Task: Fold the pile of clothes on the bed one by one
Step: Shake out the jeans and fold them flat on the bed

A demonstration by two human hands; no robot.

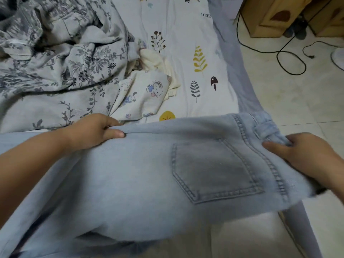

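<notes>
Black cables (290, 53) are trailing across the tiled floor (279, 86) beside wooden furniture (268, 17).

A home bedroom: a bed (186, 58) with a leaf-and-mushroom printed sheet fills the left, a rumpled floral duvet (55, 58) at far left, pale tiled floor (290, 94) on the right with black cables (290, 58) and wooden furniture (270, 17) far right

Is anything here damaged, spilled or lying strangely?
Nothing looks damaged or spilled. The jeans are held by the left hand and right hand; their waistband end overhangs the bed's edge.
</notes>
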